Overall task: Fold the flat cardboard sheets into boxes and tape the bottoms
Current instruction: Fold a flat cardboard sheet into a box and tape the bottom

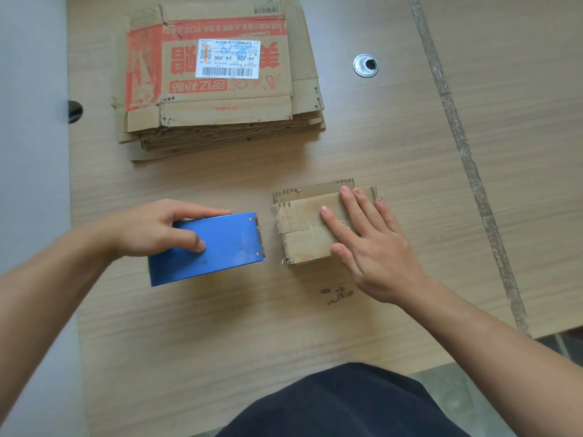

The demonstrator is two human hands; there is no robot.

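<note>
Blue metal sits in the left hand (154,230): its thumb lies on the top face and its fingers wrap the far edge of a blue tape dispenser (217,247), gripping it. The dispenser's toothed end points toward the small cardboard box (299,230), close to it but not touching.

The right hand (373,247) lies flat on that box with fingers straight and slightly spread, palm down, pressing on the closed flaps. The hand covers the box's right part. A seam between two flaps runs across the top of the box under the fingers, and a ragged flap edge shows at the far side. The box rests on the wood-grain table (220,326), in front of the person and right of centre.

Farther back, left of centre, lies a stack of flat cardboard sheets (227,134). The top sheet has red print and a white shipping label (228,58). To the right of the stack a round metal grommet (366,65) is set in the table, and beyond it a rough grey strip (457,137) runs diagonally. Dark clothing (347,405) shows at the bottom edge.
</note>
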